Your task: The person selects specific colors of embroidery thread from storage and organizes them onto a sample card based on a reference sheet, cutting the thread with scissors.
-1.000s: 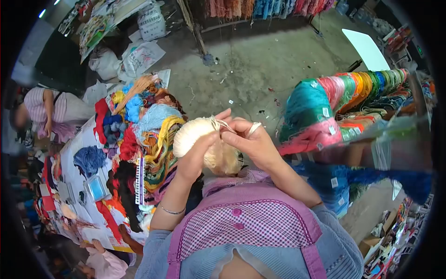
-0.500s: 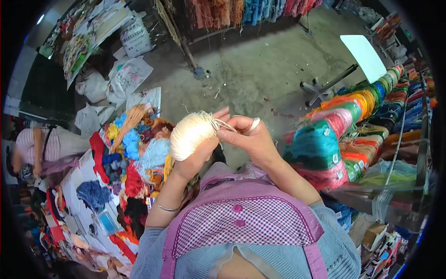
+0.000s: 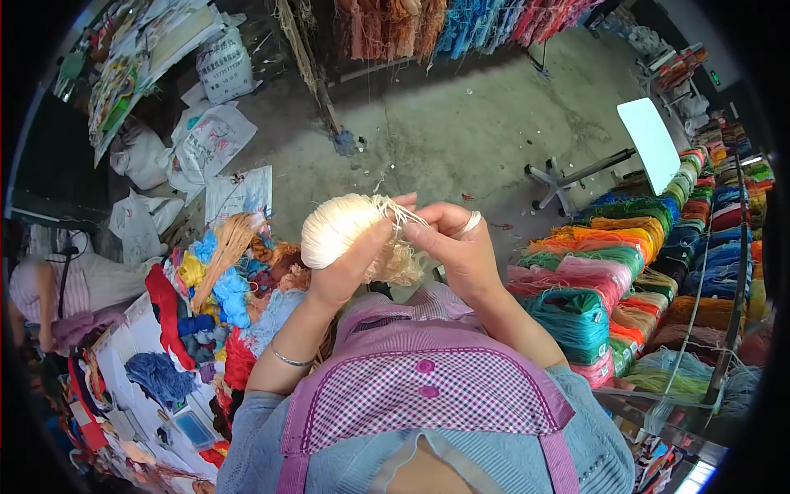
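A cream-coloured skein of yarn point(image 3: 333, 230) is gathered in my left hand point(image 3: 349, 270), its rounded end bulging out to the left. Near the thumb the skein narrows into loose strands. My right hand point(image 3: 455, 249) pinches a few of these strands between thumb and forefinger, just right of the skein. A white band circles one right finger. Below the hands hangs more loose, pale yarn point(image 3: 401, 264), in front of the purple apron point(image 3: 411, 331). The left fingertips behind the yarn are partly hidden.
Mixed coloured yarn point(image 3: 230, 280) covers a table at left, beside another person point(image 3: 62, 292). Stacked skeins point(image 3: 588, 288) fill a rack at right. A stand with a white top point(image 3: 650, 140) and hanging yarn point(image 3: 485, 23) are farther off.
Both hands stay at the skein, the right still pinching strands. Loose pale yarn now shows below the hands. The view has shifted slightly, showing more of the right-hand rack.
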Demonstrator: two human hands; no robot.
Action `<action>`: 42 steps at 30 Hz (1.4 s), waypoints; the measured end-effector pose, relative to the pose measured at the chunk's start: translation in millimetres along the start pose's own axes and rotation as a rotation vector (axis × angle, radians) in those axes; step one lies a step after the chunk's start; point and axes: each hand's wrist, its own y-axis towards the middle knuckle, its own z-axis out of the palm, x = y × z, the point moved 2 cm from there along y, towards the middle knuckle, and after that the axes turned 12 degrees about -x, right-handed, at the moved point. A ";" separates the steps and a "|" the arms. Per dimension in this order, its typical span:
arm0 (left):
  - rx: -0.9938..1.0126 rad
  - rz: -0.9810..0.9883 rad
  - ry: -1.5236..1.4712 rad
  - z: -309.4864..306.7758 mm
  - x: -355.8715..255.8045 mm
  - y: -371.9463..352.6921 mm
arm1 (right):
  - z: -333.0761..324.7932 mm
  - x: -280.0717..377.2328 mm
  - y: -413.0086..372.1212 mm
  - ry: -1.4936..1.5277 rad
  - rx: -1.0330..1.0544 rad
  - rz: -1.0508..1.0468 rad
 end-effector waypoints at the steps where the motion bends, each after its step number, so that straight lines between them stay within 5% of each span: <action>1: 0.003 -0.006 -0.005 -0.9 -0.7 4.5 | 1.6 -0.5 5.0 -0.002 -0.007 0.003; 7: -0.038 -0.003 0.017 -9.2 -0.8 29.3 | 0.8 -4.4 41.0 -0.146 -0.017 -0.226; 10: -0.049 0.044 0.046 -18.3 -1.5 40.8 | 8.8 4.4 60.7 0.178 -0.029 -0.040; 18: -0.301 0.157 0.259 -20.4 -18.2 61.6 | 32.8 12.9 122.9 -0.057 0.395 0.150; 23: -0.484 0.268 0.210 -23.9 -16.0 77.2 | 43.2 18.9 164.1 -0.047 0.522 0.140; 25: -0.493 0.403 0.490 -24.2 -17.3 81.9 | 47.9 22.5 175.9 -0.074 0.545 0.182; 29: -0.591 0.387 0.545 -15.3 -21.4 88.0 | 50.1 21.6 195.3 -0.113 0.626 0.254; 31: -0.660 0.274 0.330 -18.7 -21.8 91.5 | 53.7 23.0 198.8 -0.128 0.642 0.257; 36: -0.640 0.337 0.323 -44.3 -10.8 93.3 | 63.0 18.1 203.3 -0.067 0.607 0.184; 37: -0.641 0.376 0.305 -50.3 -8.8 91.9 | 65.1 16.0 205.8 0.074 0.561 0.318; 39: -0.685 0.152 -0.384 -68.1 -13.2 86.1 | 72.0 16.0 208.5 0.434 0.402 0.651; 41: -0.889 0.012 -0.740 -120.8 -9.4 74.5 | 45.7 22.6 224.0 0.285 0.770 0.674; 42: -0.269 0.047 -0.976 -162.6 -0.9 69.3 | 34.0 34.7 226.8 -0.090 0.712 0.582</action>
